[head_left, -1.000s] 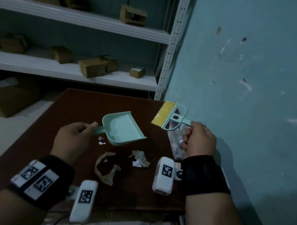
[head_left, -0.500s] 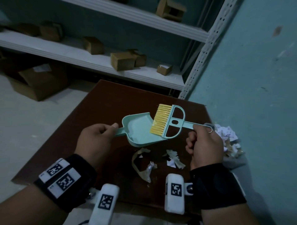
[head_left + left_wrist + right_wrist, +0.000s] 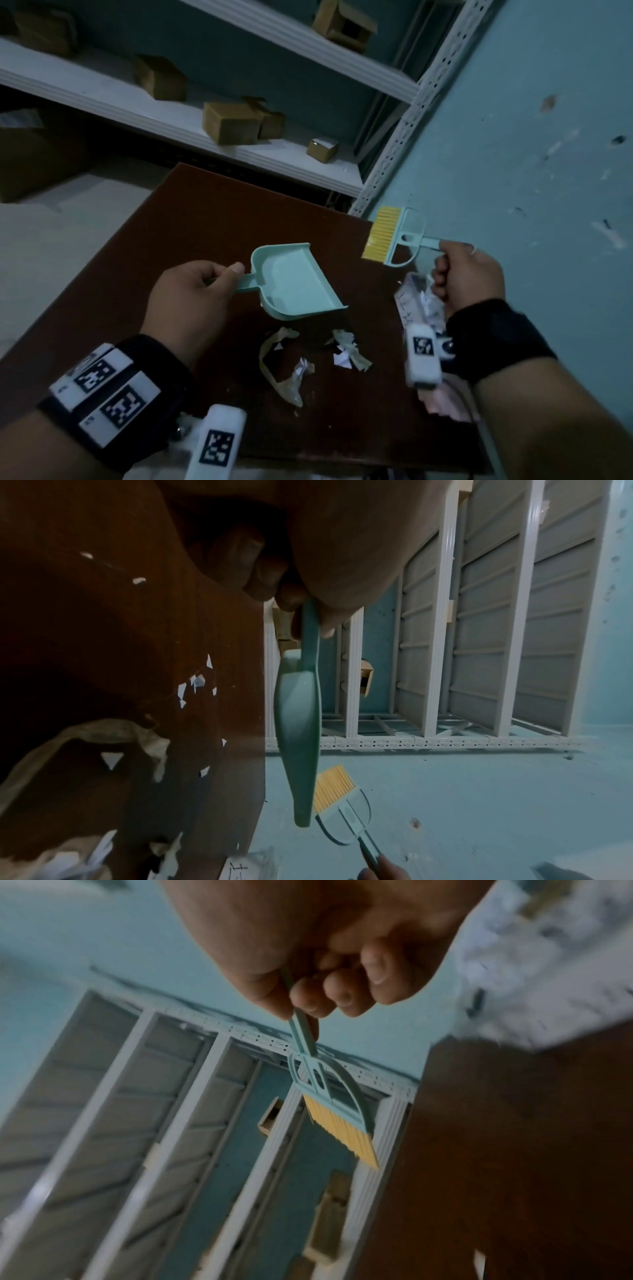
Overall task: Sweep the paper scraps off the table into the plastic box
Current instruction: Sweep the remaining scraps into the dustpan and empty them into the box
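My left hand (image 3: 191,301) grips the handle of a mint-green dustpan (image 3: 294,281), held just above the dark brown table (image 3: 205,219); the pan looks empty. My right hand (image 3: 466,274) grips the thin handle of a small brush (image 3: 394,240) with yellow bristles, raised past the table's right edge. Torn paper scraps (image 3: 346,349) and a curled brownish strip (image 3: 274,363) lie on the table near its front edge. A clear plastic box (image 3: 418,301) holding scraps sits below my right hand, partly hidden. The left wrist view shows the dustpan (image 3: 298,723) edge-on beside the brush (image 3: 339,799).
A teal wall (image 3: 531,171) runs close along the table's right side. White metal shelves (image 3: 171,113) with small cardboard boxes (image 3: 233,123) stand behind the table. A large cardboard box (image 3: 30,150) sits on the floor at the left.
The brush has swung from over the dustpan out to the right, past the table's edge. The dustpan stays above the table in my left hand.
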`<state>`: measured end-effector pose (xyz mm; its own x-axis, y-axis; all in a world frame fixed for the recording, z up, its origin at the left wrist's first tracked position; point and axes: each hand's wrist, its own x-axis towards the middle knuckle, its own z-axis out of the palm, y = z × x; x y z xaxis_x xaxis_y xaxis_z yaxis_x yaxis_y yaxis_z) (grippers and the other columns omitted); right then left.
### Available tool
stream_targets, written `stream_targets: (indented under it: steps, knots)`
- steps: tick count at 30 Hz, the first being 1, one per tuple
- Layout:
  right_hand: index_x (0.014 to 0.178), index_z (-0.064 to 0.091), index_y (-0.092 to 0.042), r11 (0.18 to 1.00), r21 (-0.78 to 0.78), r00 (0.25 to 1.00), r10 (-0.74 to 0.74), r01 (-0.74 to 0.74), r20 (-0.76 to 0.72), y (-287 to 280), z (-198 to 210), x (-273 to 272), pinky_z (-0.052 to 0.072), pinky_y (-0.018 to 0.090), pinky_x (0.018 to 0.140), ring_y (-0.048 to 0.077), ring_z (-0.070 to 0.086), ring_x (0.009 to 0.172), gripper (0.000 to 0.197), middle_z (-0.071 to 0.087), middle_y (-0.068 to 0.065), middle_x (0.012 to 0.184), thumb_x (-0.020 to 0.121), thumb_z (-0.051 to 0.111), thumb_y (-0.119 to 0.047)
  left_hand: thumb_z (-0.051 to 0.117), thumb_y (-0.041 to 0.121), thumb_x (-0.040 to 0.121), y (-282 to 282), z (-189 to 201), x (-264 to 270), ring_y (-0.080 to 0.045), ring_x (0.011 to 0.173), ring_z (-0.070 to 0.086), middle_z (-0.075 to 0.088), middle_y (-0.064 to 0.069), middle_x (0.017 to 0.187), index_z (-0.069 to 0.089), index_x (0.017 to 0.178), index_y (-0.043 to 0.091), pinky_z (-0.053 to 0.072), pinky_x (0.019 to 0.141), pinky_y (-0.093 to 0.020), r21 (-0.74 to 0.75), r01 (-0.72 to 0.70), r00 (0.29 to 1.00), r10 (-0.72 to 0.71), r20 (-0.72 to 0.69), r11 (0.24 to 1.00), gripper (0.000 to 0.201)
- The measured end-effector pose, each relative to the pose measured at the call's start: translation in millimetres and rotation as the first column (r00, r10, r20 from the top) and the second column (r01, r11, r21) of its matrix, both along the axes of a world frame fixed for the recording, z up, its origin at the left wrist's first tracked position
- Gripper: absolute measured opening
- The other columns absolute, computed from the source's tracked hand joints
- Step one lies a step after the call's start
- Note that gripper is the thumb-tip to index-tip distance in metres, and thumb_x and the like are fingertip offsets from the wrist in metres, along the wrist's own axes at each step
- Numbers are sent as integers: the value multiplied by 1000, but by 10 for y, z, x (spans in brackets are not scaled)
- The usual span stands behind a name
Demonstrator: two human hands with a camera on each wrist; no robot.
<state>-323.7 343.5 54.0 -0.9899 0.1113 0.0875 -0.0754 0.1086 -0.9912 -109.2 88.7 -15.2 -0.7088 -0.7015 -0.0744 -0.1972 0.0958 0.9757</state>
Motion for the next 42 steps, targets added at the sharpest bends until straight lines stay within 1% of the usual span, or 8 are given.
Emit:
stream_targets:
  steps: [4, 6, 15, 20, 26, 32, 36, 42]
  knots:
    - [52, 66, -12, 807, 587, 994, 0, 64, -109, 109, 194, -748, 48, 45, 56, 29, 52, 54, 38, 57, 5, 50, 82, 61, -35, 65, 43, 98, -10, -46, -83, -18, 47, 44, 58, -14, 58, 77, 75, 17, 36, 47, -29, 13, 11, 1000, -12, 9, 1000, 37]
    - [63, 67, -4, 605, 795, 994, 49, 49, -98, 93, 228, -981, 43, 39, 60, 32, 56, 66, 39, 63, 12, 61, 92, 58, -28, 65, 44, 98, -18, -72, -111, -23, 46, 45, 60, -15, 59, 77, 74, 17, 38, 49, -33, 9, 17, 1000, -17, 5, 1000, 38]
    - [114, 68, 4, 74, 987, 989, -30, -139, 142, -145, -29, -1535, 47, 36, 87, 38, 62, 112, 36, 66, 25, 121, 103, 52, -26, 66, 46, 97, -39, -110, -188, -37, 66, 67, 72, -13, 71, 78, 76, 21, 54, 56, -43, 14, 36, 999, -36, 18, 999, 35]
    - [125, 66, 1, 43, 968, 967, -43, -247, 249, -314, -114, -1491, 44, 33, 84, 36, 62, 117, 33, 65, 21, 125, 100, 60, -19, 64, 48, 96, -59, -86, -173, -33, 62, 66, 72, -14, 74, 78, 78, 24, 51, 51, -42, 31, 60, 997, -61, 41, 998, 33]
    - [100, 64, -1, -19, 967, 966, 47, -253, 253, -610, -152, -1360, 41, 34, 75, 32, 54, 88, 32, 52, 11, 77, 104, 52, -30, 64, 45, 97, -87, -56, -136, -29, 49, 53, 67, -18, 67, 77, 80, 22, 44, 48, -35, 39, 48, 998, -49, 46, 998, 32]
    - [94, 69, 1, -4, 958, 940, 192, -286, 282, -897, -114, -980, 48, 35, 76, 34, 62, 94, 28, 64, 19, 97, 99, 61, -26, 65, 45, 97, -165, -25, -65, -33, 55, 59, 68, -21, 66, 76, 77, 19, 48, 54, -39, -9, -1, 999, 1, 36, 1000, 35]
    - [84, 67, -3, -1, 969, 931, 278, -246, 237, -963, 18, -775, 43, 31, 66, 32, 60, 85, 25, 59, 11, 78, 97, 63, -25, 65, 44, 98, -244, 18, 11, -25, 49, 57, 66, -14, 59, 75, 76, 19, 41, 47, -28, -32, -35, 999, 36, 28, 999, 35]
    - [90, 61, -10, -235, 970, 967, 226, -63, 117, -727, 139, -756, 48, 38, 90, 37, 65, 102, 33, 65, 14, 101, 105, 48, -36, 66, 43, 98, -316, 68, 153, -5, 34, 48, 55, 4, 41, 75, 73, 19, 33, 47, -27, -63, -78, 997, 80, 25, 995, 36]
